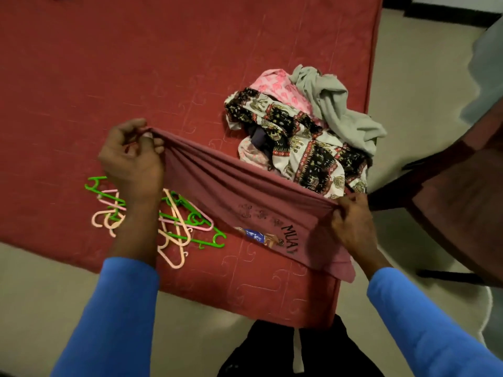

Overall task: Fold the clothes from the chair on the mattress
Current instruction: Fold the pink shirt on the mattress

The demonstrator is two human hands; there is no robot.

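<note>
Setting, as I read it from my feed: a home, a sleeping room most likely. Evidence — a red quilted mattress (109,63) laid straight on a beige floor (408,63); a heap of unfolded clothes (299,131) on it; green and pink plastic hangers (177,221) loose near its front edge; a dark wooden chair (449,213) at the mattress corner.

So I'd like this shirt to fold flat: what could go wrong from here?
1. The maroon T-shirt, pinched by the left hand and right hand, hangs over the plastic hangers; laid down there, it may snag or fold lumpy.
2. The unfolded pile lies just beyond it, so the shirt could overlap it.
3. The grey garment reaches the edge of the mattress and might slide off.
</note>
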